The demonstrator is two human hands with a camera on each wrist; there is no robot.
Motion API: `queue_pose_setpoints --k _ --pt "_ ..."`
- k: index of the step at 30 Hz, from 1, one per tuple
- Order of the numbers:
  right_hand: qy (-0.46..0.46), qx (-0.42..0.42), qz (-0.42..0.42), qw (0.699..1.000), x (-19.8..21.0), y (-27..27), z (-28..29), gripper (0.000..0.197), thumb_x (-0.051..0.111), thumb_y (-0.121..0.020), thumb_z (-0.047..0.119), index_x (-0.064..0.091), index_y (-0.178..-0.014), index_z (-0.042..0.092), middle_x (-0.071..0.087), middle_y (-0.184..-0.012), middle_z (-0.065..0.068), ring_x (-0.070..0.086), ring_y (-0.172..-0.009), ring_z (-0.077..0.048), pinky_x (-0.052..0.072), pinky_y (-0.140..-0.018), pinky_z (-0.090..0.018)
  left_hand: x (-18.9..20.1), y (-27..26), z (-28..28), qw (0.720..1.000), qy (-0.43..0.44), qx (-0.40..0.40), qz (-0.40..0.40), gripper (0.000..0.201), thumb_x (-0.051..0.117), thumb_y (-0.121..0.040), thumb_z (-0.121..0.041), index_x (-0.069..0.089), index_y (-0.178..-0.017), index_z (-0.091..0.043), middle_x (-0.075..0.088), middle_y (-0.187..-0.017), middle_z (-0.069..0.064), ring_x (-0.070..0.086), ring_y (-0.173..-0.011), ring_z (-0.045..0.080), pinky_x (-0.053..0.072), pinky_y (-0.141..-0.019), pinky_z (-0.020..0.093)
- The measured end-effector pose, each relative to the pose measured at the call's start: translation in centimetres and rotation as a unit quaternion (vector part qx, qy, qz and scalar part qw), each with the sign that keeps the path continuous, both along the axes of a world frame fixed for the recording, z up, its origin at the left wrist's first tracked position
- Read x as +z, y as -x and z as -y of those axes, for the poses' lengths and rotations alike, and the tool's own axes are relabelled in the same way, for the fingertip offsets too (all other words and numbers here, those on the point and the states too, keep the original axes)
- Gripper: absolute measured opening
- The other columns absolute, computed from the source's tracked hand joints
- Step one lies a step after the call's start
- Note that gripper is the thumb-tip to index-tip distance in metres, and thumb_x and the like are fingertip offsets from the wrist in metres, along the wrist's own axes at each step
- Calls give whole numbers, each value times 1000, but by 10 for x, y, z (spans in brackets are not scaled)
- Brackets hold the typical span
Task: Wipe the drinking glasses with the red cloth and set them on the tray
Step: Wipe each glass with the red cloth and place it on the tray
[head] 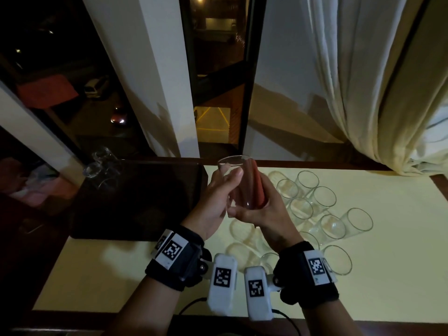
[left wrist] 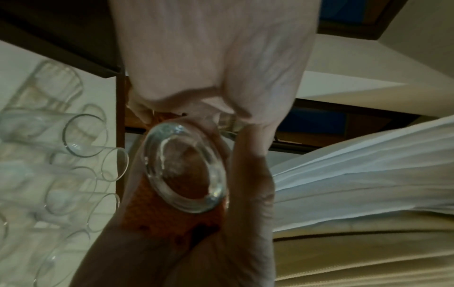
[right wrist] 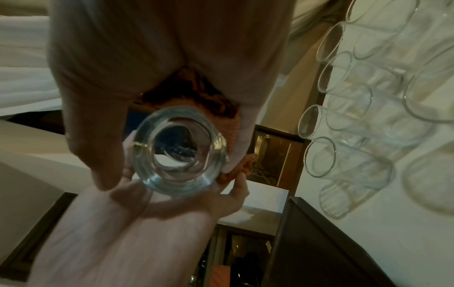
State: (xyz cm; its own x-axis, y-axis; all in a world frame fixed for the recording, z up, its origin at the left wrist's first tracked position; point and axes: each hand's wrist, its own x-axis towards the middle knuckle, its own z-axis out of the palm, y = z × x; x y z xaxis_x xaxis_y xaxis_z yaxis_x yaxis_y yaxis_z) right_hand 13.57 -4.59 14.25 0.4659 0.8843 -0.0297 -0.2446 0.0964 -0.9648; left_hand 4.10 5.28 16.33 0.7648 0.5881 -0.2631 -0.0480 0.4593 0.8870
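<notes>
Both hands (head: 238, 202) wrap one glass (head: 236, 180), right pressing the red cloth (head: 257, 187); slipping, it could smash glasses (head: 312, 209) underneath.

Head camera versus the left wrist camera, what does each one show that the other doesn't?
Only the head view shows the dark tray with glasses already on it, both wristbands and the night window. Only the left wrist view shows the held glass's thick base end-on. Both share the left hand and right hand gripping that glass with the red cloth, plus the waiting glasses lying on the pale table.
</notes>
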Motion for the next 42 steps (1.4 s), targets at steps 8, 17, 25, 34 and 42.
queue_pose_setpoints --k 8,17,25,34,42 --pt "2 21 -97 995 -1 -3 7 80 86 -58 2 55 -132 4 69 -107 -15 70 -94 -29 58 -65 -32 -8 1 3 999 31 -30 -2 80 69 -79 -56 50 -144 -13 59 -140 16 56 -131 29 41 -114 47" --pt "-4 8 -8 1000 3 6 1 75 89 -62 5 58 -131 14 69 -123 -13 67 -116 -33 59 -88 -54 2 1 3 999 -25 22 -34 69 80 -78 -34 53 -138 -16 66 -132 6 66 -118 20 52 -103 39" --pt "-16 21 -64 998 10 -2 2 69 81 -68 -1 59 -133 5 69 -123 -20 66 -116 -38 57 -93 -44 3 6 4 998 -52 22 12 60 67 -84 -43 56 -136 -14 66 -131 11 61 -125 26 44 -111 48" --pt "-5 10 26 1000 8 -3 -1 83 92 -61 12 57 -136 8 70 -124 -13 65 -119 -31 55 -98 -47 6 5 5 996 -89 5 -23 59 66 -88 -52 49 -139 -27 62 -132 -5 62 -120 8 54 -88 23" --pt "-9 13 -40 999 14 -14 3 80 86 -61 3 58 -136 8 70 -123 -15 67 -116 -31 57 -89 -37 19 9 4 994 -100 -33 -36 52 54 -91 -46 43 -141 -34 56 -128 -23 58 -100 -14 44 -84 10"
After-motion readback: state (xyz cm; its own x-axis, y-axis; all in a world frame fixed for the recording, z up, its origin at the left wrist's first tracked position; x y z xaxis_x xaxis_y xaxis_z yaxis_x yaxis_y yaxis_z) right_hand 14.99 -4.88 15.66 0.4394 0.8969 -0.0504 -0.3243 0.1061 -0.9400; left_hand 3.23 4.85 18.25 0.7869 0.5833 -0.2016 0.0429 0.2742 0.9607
